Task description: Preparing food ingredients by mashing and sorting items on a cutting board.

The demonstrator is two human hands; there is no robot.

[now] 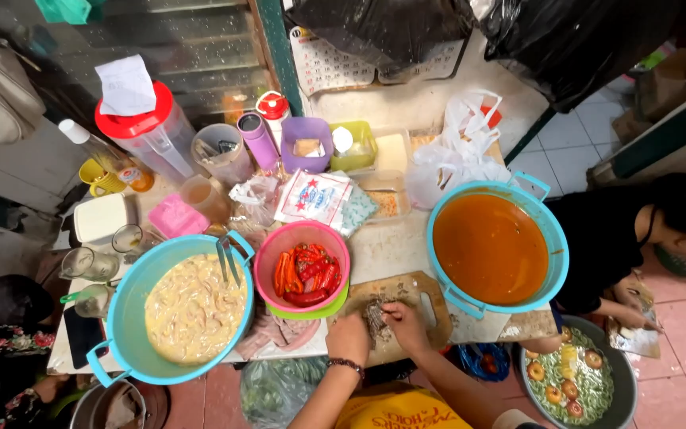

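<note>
I am looking down on a crowded table and both of my hands are working at the wooden cutting board [426, 306] that is lying at the near edge. My left hand [348, 335] is closing its fingers down on a small greyish clump of chopped stuff [375, 316] at the board's left part, pinning it in place. My right hand [403, 324] is curling over the same clump from the other side; whether it is gripping a blade or only pinching the food I cannot tell, since the fingers are hiding it. The two hands are touching or nearly touching over the clump, and that is the first risk I am judging: if a blade is in there, the left fingertips are sitting right in its path. The board itself is hanging close to the table edge, so a hard press could be tipping it toward me. Just beside my left hand a pink bowl [302, 265] of red chillies [306, 274] is standing in a green one, and a stray elbow could be nudging it. Left of that, the blue basin [129, 318] of pale creamy mix is overhanging the edge, with tongs [228, 258] resting inside. To the right, the second blue basin [553, 262] is brimming with orange sauce, near enough to be slopping over if the table is jolted. Another person's hand [637, 318] is busy farther right.
</note>
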